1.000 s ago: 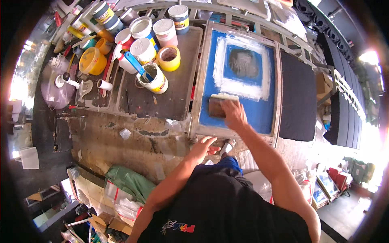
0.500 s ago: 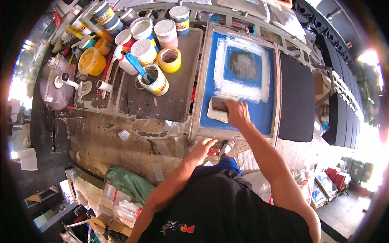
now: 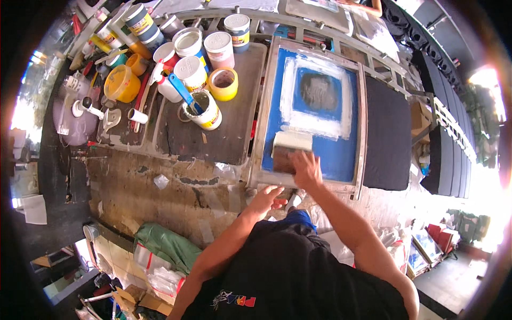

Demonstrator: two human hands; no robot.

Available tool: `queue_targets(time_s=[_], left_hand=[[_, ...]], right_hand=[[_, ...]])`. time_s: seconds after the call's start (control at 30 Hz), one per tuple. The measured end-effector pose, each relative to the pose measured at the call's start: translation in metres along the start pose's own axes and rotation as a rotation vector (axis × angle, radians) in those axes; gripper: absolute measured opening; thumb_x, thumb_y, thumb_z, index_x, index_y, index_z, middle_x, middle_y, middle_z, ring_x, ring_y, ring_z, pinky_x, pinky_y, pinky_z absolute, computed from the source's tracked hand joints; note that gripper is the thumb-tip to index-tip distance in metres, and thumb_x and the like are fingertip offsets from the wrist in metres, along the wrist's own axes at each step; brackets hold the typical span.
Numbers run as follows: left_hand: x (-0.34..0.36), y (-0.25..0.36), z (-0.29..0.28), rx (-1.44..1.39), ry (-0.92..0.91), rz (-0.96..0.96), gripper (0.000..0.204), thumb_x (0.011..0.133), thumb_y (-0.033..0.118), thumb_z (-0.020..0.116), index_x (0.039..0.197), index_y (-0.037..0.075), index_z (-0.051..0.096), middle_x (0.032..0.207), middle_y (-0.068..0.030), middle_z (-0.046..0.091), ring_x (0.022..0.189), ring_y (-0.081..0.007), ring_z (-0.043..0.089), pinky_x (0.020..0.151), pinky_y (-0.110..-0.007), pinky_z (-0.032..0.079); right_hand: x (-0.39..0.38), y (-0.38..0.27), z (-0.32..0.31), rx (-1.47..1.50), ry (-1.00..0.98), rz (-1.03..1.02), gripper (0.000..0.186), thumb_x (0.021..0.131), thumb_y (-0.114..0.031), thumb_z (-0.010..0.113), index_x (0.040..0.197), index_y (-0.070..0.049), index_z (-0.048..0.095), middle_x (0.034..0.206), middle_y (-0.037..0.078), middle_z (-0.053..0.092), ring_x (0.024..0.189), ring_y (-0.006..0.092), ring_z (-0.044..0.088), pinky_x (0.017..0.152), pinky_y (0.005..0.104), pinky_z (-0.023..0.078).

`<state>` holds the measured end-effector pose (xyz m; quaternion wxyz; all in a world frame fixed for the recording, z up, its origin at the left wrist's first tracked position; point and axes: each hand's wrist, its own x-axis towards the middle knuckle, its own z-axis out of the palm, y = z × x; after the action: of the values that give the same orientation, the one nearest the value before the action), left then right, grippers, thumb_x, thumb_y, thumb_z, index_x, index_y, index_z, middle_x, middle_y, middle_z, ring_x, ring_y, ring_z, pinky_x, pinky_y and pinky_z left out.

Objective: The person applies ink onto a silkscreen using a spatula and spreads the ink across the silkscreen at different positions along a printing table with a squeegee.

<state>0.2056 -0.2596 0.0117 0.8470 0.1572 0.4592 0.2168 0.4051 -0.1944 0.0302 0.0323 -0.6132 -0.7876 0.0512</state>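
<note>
My right hand (image 3: 307, 172) is closed on the brown handle of a squeegee (image 3: 284, 159), whose broad end is coated white. The squeegee lies over the near left part of a blue screen-printing mesh (image 3: 336, 156) in a wooden frame (image 3: 257, 146). Its white end points away from me, against the near edge of a smeared white ink band (image 3: 312, 128). That band rings a dark grey oval patch (image 3: 320, 92) on the mesh. Just outside the frame's near edge, my left hand (image 3: 268, 200) hovers with fingers loosely apart, holding nothing.
Left of the frame, a dark board (image 3: 234, 136) bears several paint tubs, a spray bottle (image 3: 166, 85) and an open tub (image 3: 207, 114) with a blue-handled tool (image 3: 184, 92). Black fabric (image 3: 386, 136) lies to the right. Another person's hand (image 3: 349, 3) shows at the far edge.
My right hand has drawn slightly nearer to me and turned the squeegee, so its white end now faces away. My left hand has barely moved. Another person's arm has appeared at the far side.
</note>
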Motion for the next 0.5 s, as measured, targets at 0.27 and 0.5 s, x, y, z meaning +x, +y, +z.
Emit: queue_targets(time_s=[0.27,0.5], left_hand=[[-0.004,0.003,0.007,-0.001,0.024,0.011,0.049,0.101,0.036,0.063,0.136,0.003,0.054,0.128,-0.0051,0.064,0.101,-0.0184,0.071,0.078,-0.029,0.053],[-0.001,0.004,0.001,0.020,0.010,-0.015,0.050,0.100,0.036,0.064,0.137,0.004,0.052,0.129,-0.0031,0.065,0.102,-0.0179,0.071,0.078,-0.027,0.051]], right_hand=[[0.066,0.036,-0.022,0.072,0.004,0.000,0.031,0.086,-0.013,0.059,0.116,-0.013,0.066,0.108,0.009,0.070,0.093,0.0328,0.068,0.085,0.0526,0.047],[-0.006,-0.005,-0.014,0.209,-0.024,-0.028,0.041,0.077,-0.010,0.066,0.118,-0.014,0.068,0.111,0.012,0.072,0.102,0.0342,0.067,0.092,0.0530,0.041]])
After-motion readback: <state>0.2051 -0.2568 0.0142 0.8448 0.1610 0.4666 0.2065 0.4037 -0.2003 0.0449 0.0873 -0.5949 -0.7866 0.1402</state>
